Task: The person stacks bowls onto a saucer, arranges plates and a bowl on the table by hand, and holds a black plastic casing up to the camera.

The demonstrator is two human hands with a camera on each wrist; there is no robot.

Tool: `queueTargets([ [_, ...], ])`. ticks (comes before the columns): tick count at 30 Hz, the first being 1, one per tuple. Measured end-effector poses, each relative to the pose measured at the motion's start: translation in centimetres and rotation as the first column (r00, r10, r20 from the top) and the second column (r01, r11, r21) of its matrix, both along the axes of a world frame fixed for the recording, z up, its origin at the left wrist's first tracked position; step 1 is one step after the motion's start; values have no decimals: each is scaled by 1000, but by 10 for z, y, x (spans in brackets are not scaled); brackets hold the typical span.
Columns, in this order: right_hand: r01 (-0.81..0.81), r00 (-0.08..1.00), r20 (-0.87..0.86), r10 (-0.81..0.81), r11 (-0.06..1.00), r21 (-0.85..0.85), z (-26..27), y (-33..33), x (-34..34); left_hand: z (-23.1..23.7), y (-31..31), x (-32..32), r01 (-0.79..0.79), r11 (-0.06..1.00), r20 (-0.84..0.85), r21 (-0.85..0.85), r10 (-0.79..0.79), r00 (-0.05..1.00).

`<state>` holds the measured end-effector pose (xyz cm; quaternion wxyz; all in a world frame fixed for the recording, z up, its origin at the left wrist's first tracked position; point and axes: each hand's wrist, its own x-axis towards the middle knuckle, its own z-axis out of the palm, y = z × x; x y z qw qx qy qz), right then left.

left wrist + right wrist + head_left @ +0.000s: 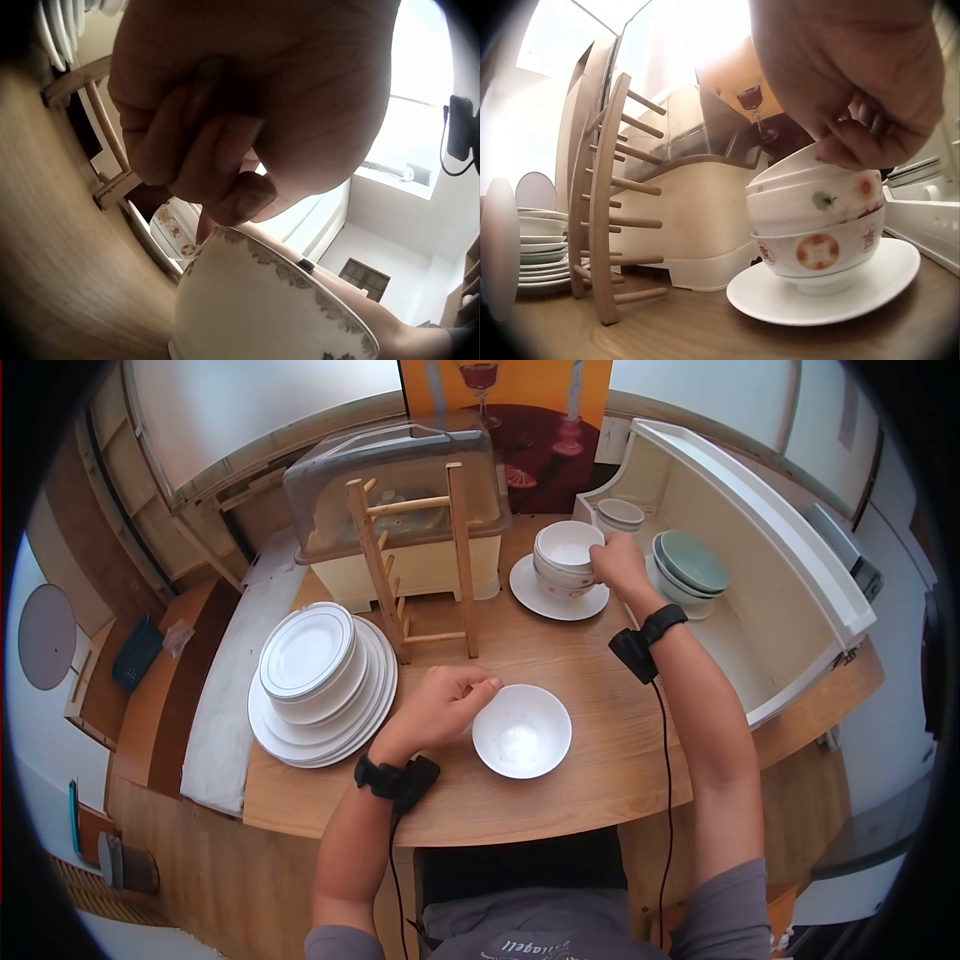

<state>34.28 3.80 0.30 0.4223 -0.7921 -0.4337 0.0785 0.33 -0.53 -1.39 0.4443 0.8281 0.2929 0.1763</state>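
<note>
My left hand (445,705) pinches the upper left rim of a white bowl (522,732) near the table's front. In the left wrist view, curled fingers meet the rim of this bowl (262,300), which has a grey floral band outside. My right hand (622,568) grips the right rim of the top bowl (570,544) in a stack at the back. That top bowl (787,166) sits slightly tilted over the patterned bowls (821,251) in the right wrist view. Beneath the stack lies a white plate (530,600).
Stacked white plates (305,650) stand at the left. A wooden dish rack (462,560) rises before a lidded cream box (330,575). At the right, an open cream container (770,600) holds green bowls (693,560) and a small cup (620,513). Cables trail from both wrist cameras.
</note>
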Motion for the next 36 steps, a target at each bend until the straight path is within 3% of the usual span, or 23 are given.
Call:
queueTargets([
  [4,-12,999,-39,12,1000,0,-3,-2,1,-4,1,1,-1,1000,23,-1,1,1000],
  [6,104,975,167,-144,968,228,-22,9,11,-4,1,1,-2,1000,32,-5,2,999],
  [10,16,973,217,-83,956,294,-1,-35,-33,-6,2,1,-4,1000,34,-2,4,999],
  [12,-294,950,105,292,956,-2,14,-65,-59,-10,6,1,-8,1000,46,-13,9,999],
  [14,-457,887,-77,456,840,-292,29,-91,-84,-11,8,0,-33,999,51,30,31,998],
  [15,-457,887,-77,456,840,-292,26,-98,-89,-9,7,0,-33,999,51,30,32,998],
  [17,-651,726,-143,672,605,-460,20,-111,-97,-4,4,0,-37,999,63,2,37,997],
  [18,-651,726,-144,672,605,-459,20,-117,-102,-5,4,0,-37,999,62,2,37,997],
  [23,-748,592,-299,749,372,-549,25,-134,-114,-7,4,1,-36,999,89,1,35,995],
  [24,-749,591,-299,749,372,-549,19,-134,-112,-7,4,0,-35,999,88,1,35,995],
  [26,-826,464,-185,867,347,-445,7,-132,-106,-7,4,0,-39,999,81,5,38,996],
  [36,-843,517,-392,761,374,-386,1,-131,-105,-5,2,1,-36,999,108,-5,37,993],
])
